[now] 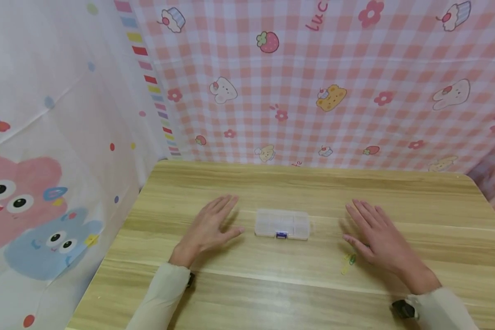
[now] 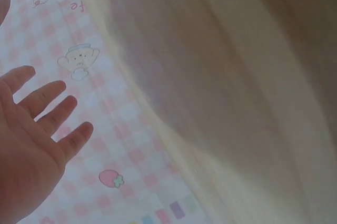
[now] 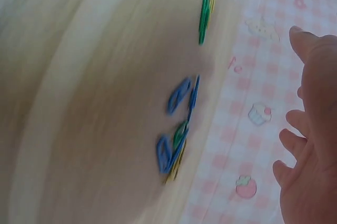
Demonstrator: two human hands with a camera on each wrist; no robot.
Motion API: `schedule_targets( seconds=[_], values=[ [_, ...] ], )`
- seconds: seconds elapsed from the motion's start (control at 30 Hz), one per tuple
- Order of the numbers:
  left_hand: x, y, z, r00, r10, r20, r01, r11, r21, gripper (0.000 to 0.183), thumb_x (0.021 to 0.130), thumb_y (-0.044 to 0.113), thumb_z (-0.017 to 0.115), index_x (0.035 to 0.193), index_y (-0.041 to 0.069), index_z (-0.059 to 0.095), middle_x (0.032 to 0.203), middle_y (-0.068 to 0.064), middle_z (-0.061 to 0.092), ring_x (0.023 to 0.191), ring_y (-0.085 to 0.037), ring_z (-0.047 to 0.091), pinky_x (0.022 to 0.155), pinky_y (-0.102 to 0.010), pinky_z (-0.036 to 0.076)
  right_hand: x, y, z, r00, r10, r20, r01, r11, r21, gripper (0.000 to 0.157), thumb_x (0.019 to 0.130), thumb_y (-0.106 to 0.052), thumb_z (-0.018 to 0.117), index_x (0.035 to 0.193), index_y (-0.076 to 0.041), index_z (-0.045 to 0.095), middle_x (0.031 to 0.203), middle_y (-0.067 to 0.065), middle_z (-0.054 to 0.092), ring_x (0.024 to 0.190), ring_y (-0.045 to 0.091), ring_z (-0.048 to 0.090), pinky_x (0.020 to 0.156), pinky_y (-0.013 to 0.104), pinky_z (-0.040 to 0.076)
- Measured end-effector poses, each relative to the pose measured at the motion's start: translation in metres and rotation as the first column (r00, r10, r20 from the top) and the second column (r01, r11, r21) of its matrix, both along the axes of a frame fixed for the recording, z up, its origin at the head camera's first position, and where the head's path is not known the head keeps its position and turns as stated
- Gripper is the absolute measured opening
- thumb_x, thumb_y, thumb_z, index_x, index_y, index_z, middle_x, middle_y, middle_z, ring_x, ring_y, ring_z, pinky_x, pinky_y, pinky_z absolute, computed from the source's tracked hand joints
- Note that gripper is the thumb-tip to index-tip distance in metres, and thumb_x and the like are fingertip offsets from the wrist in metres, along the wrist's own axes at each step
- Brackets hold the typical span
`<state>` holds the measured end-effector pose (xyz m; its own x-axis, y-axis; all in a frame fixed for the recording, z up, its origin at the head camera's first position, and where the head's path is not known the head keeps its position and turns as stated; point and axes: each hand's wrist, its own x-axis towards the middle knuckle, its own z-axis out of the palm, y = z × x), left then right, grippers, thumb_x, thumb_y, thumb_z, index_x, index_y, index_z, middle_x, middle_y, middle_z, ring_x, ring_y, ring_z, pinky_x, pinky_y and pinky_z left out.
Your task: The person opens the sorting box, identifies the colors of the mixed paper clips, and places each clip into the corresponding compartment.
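Okay, see clear divided box (image 1: 282, 223) midway across wooden table (image 1: 268, 282) with blue latch (image 1: 281, 235) facing near edge; sits between left hand (image 1: 208, 229) and right hand (image 1: 382, 244), touching neither. Log blue, green, yellow paper clips (image 3: 203, 17) near right hand. Mark both hands outstretched, gripping nothing. Behind, note pink checked cloth (image 1: 297, 64).

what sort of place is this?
Probably an improvised indoor tabletop setup, though the room itself is hidden: a wood-grain table, a pink checked cartoon cloth behind it, and a clear plastic box on top.
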<state>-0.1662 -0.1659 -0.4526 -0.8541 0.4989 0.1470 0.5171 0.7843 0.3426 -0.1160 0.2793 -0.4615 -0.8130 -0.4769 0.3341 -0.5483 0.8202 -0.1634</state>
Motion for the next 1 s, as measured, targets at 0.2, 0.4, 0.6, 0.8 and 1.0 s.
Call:
schedule_targets(
  seconds=[0.2,0.4,0.6,0.8,1.0],
  values=[
    [-0.001,0.007,0.000,0.998,-0.040,0.042,0.039,0.999,0.023,0.085,0.091,0.055,0.064,0.157,0.015,0.028,0.159,-0.014,0.033,0.146,-0.033,0.031,0.119,-0.054,0.026,-0.004,-0.017,-0.002,0.999,0.043,-0.003,-0.042,0.998,0.040,0.075,0.097,-0.038,0.061,0.155,-0.003,0.029,0.157,0.023,0.032,0.147,0.037,0.026,0.125,0.034,-0.005],
    [-0.004,0.015,0.000,0.994,-0.065,0.086,0.063,0.998,0.029,0.088,0.090,0.054,0.067,0.158,0.016,0.027,0.160,-0.014,0.032,0.146,-0.032,0.031,0.119,-0.053,0.026,-0.007,-0.035,-0.003,0.997,0.082,0.010,-0.083,0.993,0.079,0.073,0.098,-0.039,0.060,0.154,-0.004,0.031,0.158,0.020,0.032,0.148,0.034,0.026,0.125,0.035,-0.003],
    [-0.008,0.024,-0.002,0.987,-0.103,0.125,0.098,0.994,0.048,0.091,0.087,0.053,0.071,0.158,0.017,0.027,0.160,-0.015,0.032,0.146,-0.032,0.032,0.118,-0.053,0.027,-0.009,-0.058,-0.003,0.990,0.140,0.007,-0.140,0.985,0.096,0.070,0.096,-0.039,0.062,0.152,-0.005,0.037,0.157,0.019,0.036,0.143,0.037,0.035,0.125,0.043,0.012],
    [-0.010,0.032,-0.004,0.981,-0.136,0.141,0.132,0.991,0.039,0.090,0.086,0.051,0.074,0.158,0.021,0.029,0.159,-0.014,0.032,0.145,-0.032,0.033,0.117,-0.053,0.030,-0.010,-0.081,-0.002,0.978,0.205,0.036,-0.207,0.974,0.088,0.068,0.095,-0.036,0.064,0.151,-0.006,0.040,0.155,0.016,0.040,0.142,0.036,0.038,0.122,0.046,0.020],
    [-0.012,0.042,-0.003,0.972,-0.182,0.147,0.180,0.983,0.026,0.085,0.085,0.048,0.075,0.156,0.025,0.034,0.160,-0.015,0.032,0.146,-0.032,0.032,0.118,-0.052,0.029,-0.011,-0.101,0.001,0.965,0.252,0.078,-0.259,0.960,0.103,0.064,0.096,-0.034,0.065,0.151,-0.009,0.042,0.155,0.014,0.041,0.143,0.032,0.037,0.120,0.048,0.025]
  ],
)
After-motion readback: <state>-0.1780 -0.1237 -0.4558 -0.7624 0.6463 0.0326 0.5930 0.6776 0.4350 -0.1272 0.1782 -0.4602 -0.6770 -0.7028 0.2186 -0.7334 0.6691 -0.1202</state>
